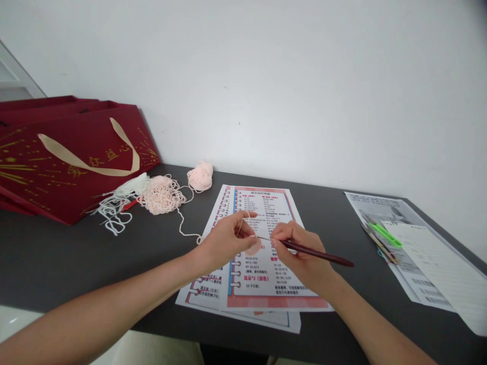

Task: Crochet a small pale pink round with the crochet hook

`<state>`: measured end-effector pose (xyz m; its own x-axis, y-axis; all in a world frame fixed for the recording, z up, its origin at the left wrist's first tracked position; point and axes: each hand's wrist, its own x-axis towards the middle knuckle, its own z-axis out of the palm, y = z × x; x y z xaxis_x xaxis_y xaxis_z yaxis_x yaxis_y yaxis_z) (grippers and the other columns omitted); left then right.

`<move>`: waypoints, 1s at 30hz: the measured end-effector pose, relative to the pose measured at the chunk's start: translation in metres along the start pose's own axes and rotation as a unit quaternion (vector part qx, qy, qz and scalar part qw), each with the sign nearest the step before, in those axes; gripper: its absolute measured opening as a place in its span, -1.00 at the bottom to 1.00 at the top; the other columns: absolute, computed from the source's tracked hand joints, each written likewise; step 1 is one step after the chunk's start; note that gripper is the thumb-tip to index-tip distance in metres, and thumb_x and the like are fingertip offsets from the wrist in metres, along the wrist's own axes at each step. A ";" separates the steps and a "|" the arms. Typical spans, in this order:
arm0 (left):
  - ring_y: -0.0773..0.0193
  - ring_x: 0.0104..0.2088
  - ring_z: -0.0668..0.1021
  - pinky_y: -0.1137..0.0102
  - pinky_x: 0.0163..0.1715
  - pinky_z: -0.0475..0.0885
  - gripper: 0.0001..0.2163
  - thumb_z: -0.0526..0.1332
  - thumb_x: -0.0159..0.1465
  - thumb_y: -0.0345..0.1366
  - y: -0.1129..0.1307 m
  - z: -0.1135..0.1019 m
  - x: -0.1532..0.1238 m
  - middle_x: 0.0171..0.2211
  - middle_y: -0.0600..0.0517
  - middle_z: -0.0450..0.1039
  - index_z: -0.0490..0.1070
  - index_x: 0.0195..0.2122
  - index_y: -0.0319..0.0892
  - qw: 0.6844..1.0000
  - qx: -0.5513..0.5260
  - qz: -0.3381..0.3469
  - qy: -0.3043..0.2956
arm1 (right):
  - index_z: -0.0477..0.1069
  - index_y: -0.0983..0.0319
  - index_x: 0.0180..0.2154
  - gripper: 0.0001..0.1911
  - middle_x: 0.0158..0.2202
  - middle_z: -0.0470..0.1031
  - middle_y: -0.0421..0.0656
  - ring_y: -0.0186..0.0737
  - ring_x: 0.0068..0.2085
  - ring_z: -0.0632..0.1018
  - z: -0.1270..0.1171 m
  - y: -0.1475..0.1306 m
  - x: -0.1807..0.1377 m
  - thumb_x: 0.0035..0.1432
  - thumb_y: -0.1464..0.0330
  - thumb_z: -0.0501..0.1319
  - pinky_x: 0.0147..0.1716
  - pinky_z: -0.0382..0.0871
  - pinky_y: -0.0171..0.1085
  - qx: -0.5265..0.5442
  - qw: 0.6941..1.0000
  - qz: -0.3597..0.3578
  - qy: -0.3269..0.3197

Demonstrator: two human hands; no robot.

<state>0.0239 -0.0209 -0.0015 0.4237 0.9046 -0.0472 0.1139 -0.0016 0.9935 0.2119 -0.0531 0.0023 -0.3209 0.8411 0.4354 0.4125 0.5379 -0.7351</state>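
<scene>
My left hand [224, 239] pinches a small round piece of pale pink crochet [254, 247], with a strand of yarn looped over its fingers. In my right hand [299, 248] is a crochet hook with a dark red handle [323, 253]; its thin metal tip reaches to the crochet piece. From my left hand the yarn [185, 230] trails across the table to a loose pink yarn heap [162, 194]. Both hands are above printed pattern sheets [281, 296] with notebook-ring borders.
Behind the heap sits a pink yarn ball [200, 176]; white yarn [114, 210] lies to its left. Dark red gift bags [76, 162] lean at the left. On the right, a green tool [386, 234] and slim tools rest on papers [429, 253]. A white wall [285, 101] bounds the dark table [125, 274].
</scene>
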 end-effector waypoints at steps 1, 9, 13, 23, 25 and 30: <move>0.34 -0.46 0.43 0.40 -0.40 0.31 -0.55 0.26 0.08 -0.36 -0.002 0.000 0.000 -0.49 0.12 0.38 0.28 0.02 -0.23 1.000 0.009 0.008 0.007 | 0.23 0.17 -0.42 -0.87 -0.45 0.39 -0.23 -0.34 -0.49 0.37 0.001 -0.001 0.000 0.14 0.49 0.11 -0.49 0.23 -0.31 -0.026 0.999 -0.021 0.000; 0.33 -0.47 0.41 0.40 -0.41 0.31 -0.61 0.22 0.10 -0.39 0.000 0.004 -0.004 -0.50 0.12 0.37 0.31 0.00 -0.23 0.993 0.088 0.038 0.072 | 0.19 0.14 -0.31 -0.79 -0.41 0.37 -0.19 -0.26 -0.37 0.44 0.015 0.000 -0.003 0.13 0.58 0.07 -0.39 0.34 -0.27 -0.088 0.984 -0.155 0.011; 0.34 -0.46 0.42 0.41 -0.39 0.29 -0.65 0.20 0.11 -0.40 0.003 0.005 -0.006 -0.49 0.13 0.39 0.34 -0.04 -0.16 0.984 0.121 0.078 0.101 | 0.19 0.17 -0.30 -0.79 -0.40 0.39 -0.14 -0.24 -0.40 0.41 0.021 -0.005 -0.005 0.14 0.61 0.04 -0.44 0.34 -0.25 -0.135 0.971 -0.195 0.013; 0.35 -0.50 0.43 0.41 -0.44 0.29 -0.66 0.23 0.12 -0.34 -0.001 0.003 -0.001 -0.55 0.14 0.39 0.33 -0.06 -0.24 0.993 0.054 0.044 0.097 | 0.25 0.26 -0.25 -0.85 -0.30 0.45 0.00 -0.14 -0.29 0.44 0.028 -0.002 -0.011 0.19 0.60 0.05 -0.33 0.43 -0.15 -0.278 0.925 -0.260 0.011; 0.34 -0.50 0.42 0.41 -0.43 0.29 -0.66 0.23 0.12 -0.35 0.001 0.004 -0.003 -0.54 0.14 0.40 0.35 -0.05 -0.23 0.989 0.082 0.056 0.110 | 0.25 0.28 -0.23 -0.86 -0.29 0.46 0.02 -0.13 -0.29 0.45 0.029 -0.004 -0.010 0.20 0.59 0.05 -0.33 0.44 -0.15 -0.277 0.926 -0.255 0.014; 0.34 -0.49 0.41 0.40 -0.40 0.28 -0.61 0.26 0.11 -0.35 0.002 0.005 -0.004 -0.54 0.14 0.40 0.34 -0.01 -0.22 0.992 0.046 0.057 0.103 | 0.26 0.30 -0.21 -0.86 -0.31 0.47 0.02 -0.13 -0.28 0.45 0.024 -0.001 -0.006 0.19 0.59 0.08 -0.36 0.43 -0.17 -0.282 0.923 -0.262 0.010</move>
<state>0.0275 -0.0265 0.0004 0.2471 0.9642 0.0964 0.1618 -0.1391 0.9770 0.1931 -0.0603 -0.0119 -0.5894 0.4545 0.6679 0.5846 0.8105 -0.0356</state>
